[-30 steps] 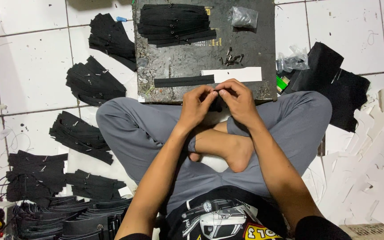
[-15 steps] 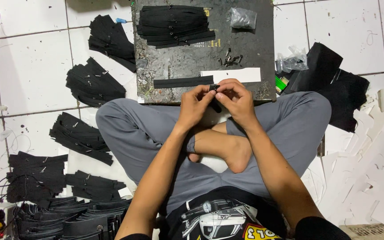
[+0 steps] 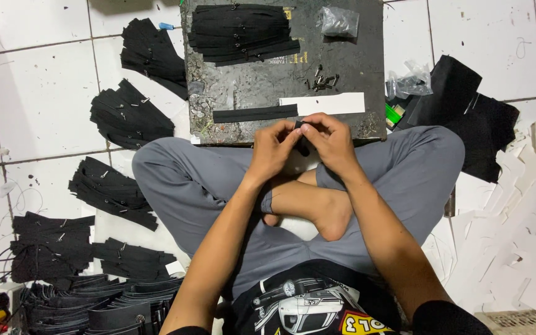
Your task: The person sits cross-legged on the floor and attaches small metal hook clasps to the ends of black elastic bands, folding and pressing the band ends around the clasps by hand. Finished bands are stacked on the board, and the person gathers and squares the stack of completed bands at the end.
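I sit cross-legged on a white tiled floor. My left hand [image 3: 272, 147] and my right hand [image 3: 329, 139] meet at the near edge of a dark work board [image 3: 249, 87], fingertips pinching a small black strip piece [image 3: 303, 144] between them. Just beyond my fingers a longer black strip [image 3: 254, 113] lies flat beside a white paper strip [image 3: 331, 103]. A few small metal sliders [image 3: 322, 80] lie loose on the board. A stack of finished black strips [image 3: 241, 32] sits at the board's far end.
Several piles of black strips [image 3: 130, 118] spread over the tiles at my left, with coiled black tape [image 3: 103, 304] at the lower left. Black fabric sheets [image 3: 466, 118] and white paper scraps [image 3: 516, 242] lie at my right. A clear plastic bag [image 3: 339, 20] rests on the board.
My hands stay together at the board's near edge; the fingers have shifted slightly on the small black piece. Nothing else moved.
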